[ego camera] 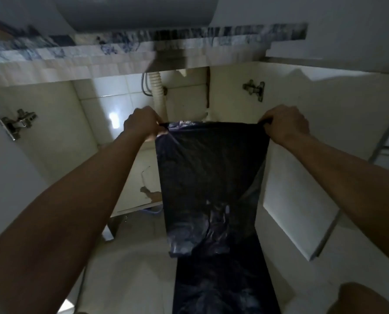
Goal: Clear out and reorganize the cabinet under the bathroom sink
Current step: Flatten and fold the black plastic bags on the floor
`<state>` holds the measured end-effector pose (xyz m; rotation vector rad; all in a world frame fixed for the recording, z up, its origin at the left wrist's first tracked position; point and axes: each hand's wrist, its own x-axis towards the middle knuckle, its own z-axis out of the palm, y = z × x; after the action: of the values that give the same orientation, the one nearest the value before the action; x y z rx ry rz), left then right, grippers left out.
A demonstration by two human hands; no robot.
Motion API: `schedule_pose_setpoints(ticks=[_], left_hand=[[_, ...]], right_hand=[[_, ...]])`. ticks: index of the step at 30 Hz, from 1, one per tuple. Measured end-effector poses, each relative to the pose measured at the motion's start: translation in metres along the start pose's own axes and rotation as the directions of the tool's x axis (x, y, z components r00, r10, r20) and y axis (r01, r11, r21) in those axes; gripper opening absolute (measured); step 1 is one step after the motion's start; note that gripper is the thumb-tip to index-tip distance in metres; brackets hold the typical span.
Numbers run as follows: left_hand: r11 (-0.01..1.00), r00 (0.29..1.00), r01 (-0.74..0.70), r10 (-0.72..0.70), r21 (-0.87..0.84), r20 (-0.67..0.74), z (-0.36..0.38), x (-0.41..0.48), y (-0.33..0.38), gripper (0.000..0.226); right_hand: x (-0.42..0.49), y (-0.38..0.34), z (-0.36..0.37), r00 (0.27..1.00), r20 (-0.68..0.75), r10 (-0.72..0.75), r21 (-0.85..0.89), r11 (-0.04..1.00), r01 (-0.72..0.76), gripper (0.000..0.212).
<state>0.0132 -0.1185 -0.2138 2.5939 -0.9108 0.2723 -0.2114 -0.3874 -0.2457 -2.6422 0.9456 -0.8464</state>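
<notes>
A black plastic trash bag point(211, 177) hangs stretched flat in front of the open cabinet under the sink. My left hand point(142, 123) pinches the bag's top left corner. Its top right corner is gripped by my right hand point(285, 124). The bag's lower part drapes down toward the floor and hides the middle of the cabinet opening. Behind the bag, a white corrugated drain pipe point(158, 91) runs down inside the cabinet.
Both cabinet doors stand open: the left door point(41, 137) with its metal hinge point(17, 123), the right door point(302, 189) with a hinge point(254, 89). The cabinet floor point(141, 177) shows chipped laminate. A marble-patterned counter edge point(143, 39) runs above. My knee point(365, 300) is at bottom right.
</notes>
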Motion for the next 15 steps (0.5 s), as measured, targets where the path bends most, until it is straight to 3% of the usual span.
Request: schedule_pose_setpoints(ticks=[6, 10, 12, 14, 15], left_hand=[[0.985, 0.955, -0.084, 0.038, -0.149, -0.293, -0.011, 0.010, 0.030, 0.033], [0.961, 0.934, -0.141, 0.048, -0.240, -0.354, -0.018, 0.003, 0.033, 0.032], [0.951, 0.969, -0.153, 0.090, -0.270, -0.230, -0.022, -0.008, 0.030, 0.033], [0.965, 0.979, -0.158, 0.181, -0.208, 0.096, -0.025, -0.023, 0.025, 0.029], [0.974, 0.936, -0.149, 0.194, -0.170, 0.294, -0.025, -0.030, 0.021, 0.025]], right_hand=[[0.003, 0.007, -0.040, 0.922, -0.364, -0.129, 0.015, 0.989, 0.144, 0.025], [-0.012, 0.015, -0.058, 0.883, -0.439, -0.167, 0.030, 0.979, 0.200, 0.026], [-0.026, 0.020, -0.067, 0.929, -0.301, -0.214, 0.064, 0.968, 0.244, 0.024], [-0.041, 0.024, -0.074, 0.981, 0.024, -0.192, 0.108, 0.976, 0.188, 0.014], [-0.047, 0.026, -0.074, 0.964, 0.216, -0.158, 0.103, 0.985, 0.138, 0.011]])
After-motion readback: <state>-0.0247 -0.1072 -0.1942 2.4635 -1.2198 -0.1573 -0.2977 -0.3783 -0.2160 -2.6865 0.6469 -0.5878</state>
